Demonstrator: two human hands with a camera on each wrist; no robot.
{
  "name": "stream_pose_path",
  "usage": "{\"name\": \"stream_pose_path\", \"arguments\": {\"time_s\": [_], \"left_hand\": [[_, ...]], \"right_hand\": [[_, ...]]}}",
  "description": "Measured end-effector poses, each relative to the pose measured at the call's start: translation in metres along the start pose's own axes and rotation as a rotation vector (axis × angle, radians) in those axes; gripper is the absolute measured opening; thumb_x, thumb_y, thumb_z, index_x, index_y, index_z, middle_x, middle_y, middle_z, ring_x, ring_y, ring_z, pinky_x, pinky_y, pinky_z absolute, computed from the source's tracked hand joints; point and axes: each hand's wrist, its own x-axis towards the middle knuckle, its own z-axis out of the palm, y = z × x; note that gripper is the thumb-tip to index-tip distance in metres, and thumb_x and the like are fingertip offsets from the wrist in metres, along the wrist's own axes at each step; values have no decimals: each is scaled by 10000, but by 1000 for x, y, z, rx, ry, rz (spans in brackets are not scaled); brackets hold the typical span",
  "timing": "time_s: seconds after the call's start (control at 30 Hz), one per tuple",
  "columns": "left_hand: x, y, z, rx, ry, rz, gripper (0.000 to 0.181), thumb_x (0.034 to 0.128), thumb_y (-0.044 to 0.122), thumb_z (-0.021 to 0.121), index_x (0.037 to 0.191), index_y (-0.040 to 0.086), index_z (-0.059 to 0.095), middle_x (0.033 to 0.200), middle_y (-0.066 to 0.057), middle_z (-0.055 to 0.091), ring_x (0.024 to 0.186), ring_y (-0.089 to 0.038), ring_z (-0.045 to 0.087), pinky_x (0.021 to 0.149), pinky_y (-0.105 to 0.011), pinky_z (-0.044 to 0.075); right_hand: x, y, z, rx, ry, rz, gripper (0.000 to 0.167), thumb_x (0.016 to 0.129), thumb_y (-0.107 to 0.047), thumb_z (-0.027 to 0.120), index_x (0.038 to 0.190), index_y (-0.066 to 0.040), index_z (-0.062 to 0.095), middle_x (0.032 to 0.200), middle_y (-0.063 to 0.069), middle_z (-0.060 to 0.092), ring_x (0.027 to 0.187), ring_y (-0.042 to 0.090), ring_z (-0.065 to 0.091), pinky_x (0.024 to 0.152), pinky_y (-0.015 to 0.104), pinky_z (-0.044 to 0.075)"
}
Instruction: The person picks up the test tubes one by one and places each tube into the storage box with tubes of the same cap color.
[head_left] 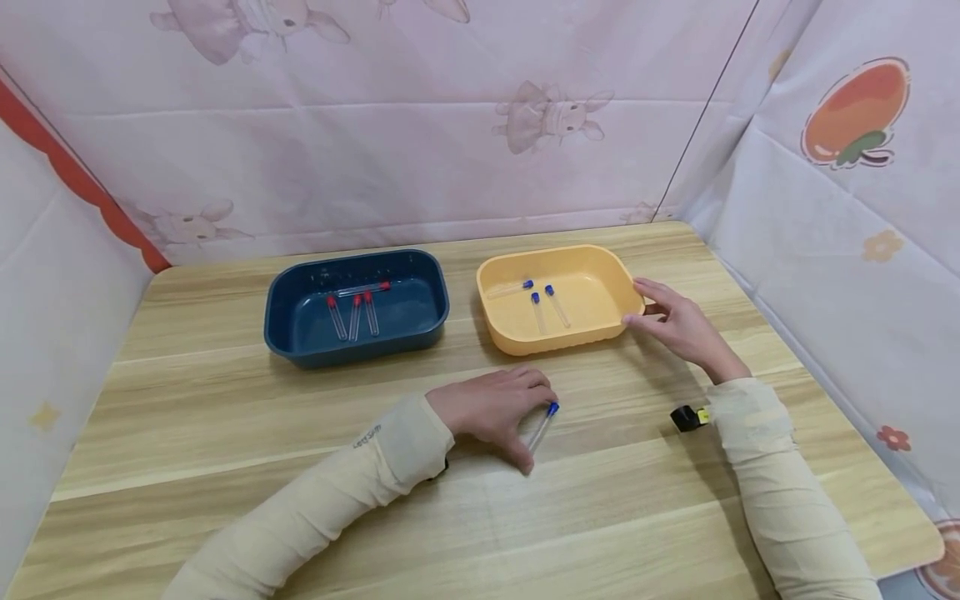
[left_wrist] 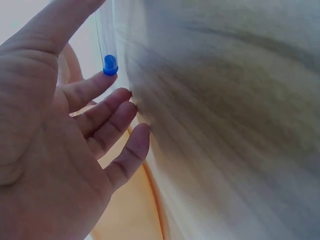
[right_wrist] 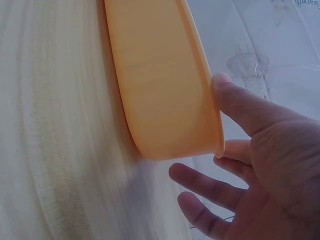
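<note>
My left hand (head_left: 495,407) is low over the table, holding a clear test tube with a blue cap (head_left: 542,427) lengthwise between thumb and index finger. In the left wrist view the blue cap (left_wrist: 110,65) meets the index fingertip, while the other fingers are spread loosely. My right hand (head_left: 684,329) grips the right end of the yellow plastic bin (head_left: 555,340), thumb and fingers on its rim. The right wrist view shows the thumb (right_wrist: 240,102) against that rim. Three blue-capped tubes (head_left: 557,307) lie inside the yellow bin.
Left of the yellow bin stands a dark blue bin (head_left: 352,354) with several red-capped tubes (head_left: 356,317) in it. A small black-and-yellow object (head_left: 686,417) shows beside the right cuff. The wooden table (head_left: 187,433) meets printed cloth walls at the back and sides.
</note>
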Motion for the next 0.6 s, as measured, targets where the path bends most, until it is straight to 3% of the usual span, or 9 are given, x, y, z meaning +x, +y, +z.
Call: {"name": "stream_pose_path", "arguments": {"time_s": [0.3, 0.6], "left_hand": [[-3, 6, -7, -19, 24, -63, 939, 775, 631, 841, 1497, 132, 508, 1475, -11, 525, 1324, -143, 469, 1161, -327, 384], [-10, 8, -29, -61, 97, -78, 963, 777, 671, 813, 1520, 151, 488, 1484, -16, 513, 1295, -150, 481, 1118, -331, 438]], "right_hand": [[-1, 0, 0, 5, 5, 1, 705, 965, -82, 743, 1531, 117, 372, 1623, 272, 316, 1146, 445, 629, 818, 28, 436], [-2, -3, 1, 0, 5, -3, 695, 977, -132, 739, 1533, 98, 390, 1620, 258, 334, 1141, 427, 630, 823, 38, 448]]}}
